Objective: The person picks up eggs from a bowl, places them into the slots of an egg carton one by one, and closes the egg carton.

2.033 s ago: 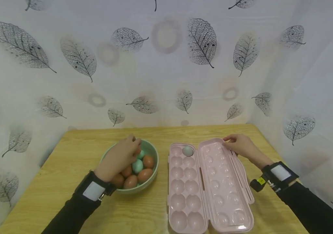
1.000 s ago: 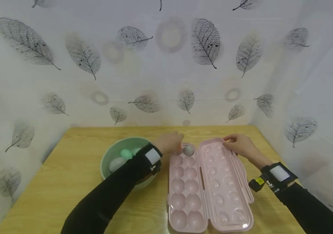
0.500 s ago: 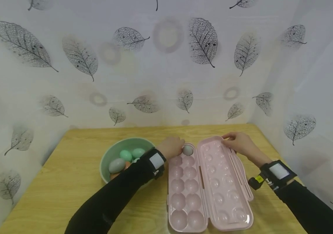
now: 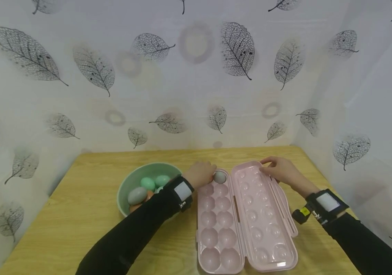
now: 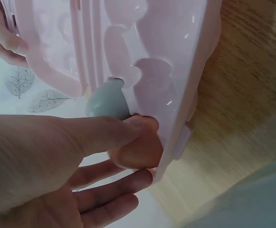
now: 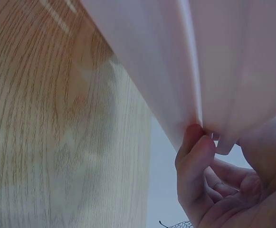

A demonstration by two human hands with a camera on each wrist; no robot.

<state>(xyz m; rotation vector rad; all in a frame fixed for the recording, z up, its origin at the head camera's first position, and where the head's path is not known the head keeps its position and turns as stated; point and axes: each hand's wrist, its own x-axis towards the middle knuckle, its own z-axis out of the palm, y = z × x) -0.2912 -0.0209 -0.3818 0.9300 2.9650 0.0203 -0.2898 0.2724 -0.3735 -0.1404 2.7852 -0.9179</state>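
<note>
— Where's our brown egg (image 5: 140, 149)?
— Pinched by our left hand (image 4: 200, 173), at the pink carton's (image 4: 217, 210) end cup; grey egg (image 4: 220, 177) just right of that hand. Placing step, we'd guess; next calls for seating, releasing.
— Right hand (image 4: 280, 169)?
— Gripping the lid (image 4: 262, 217).

White cloth (image 4: 189, 84) printed with leaves surrounds the wooden table (image 4: 75, 198).
</note>
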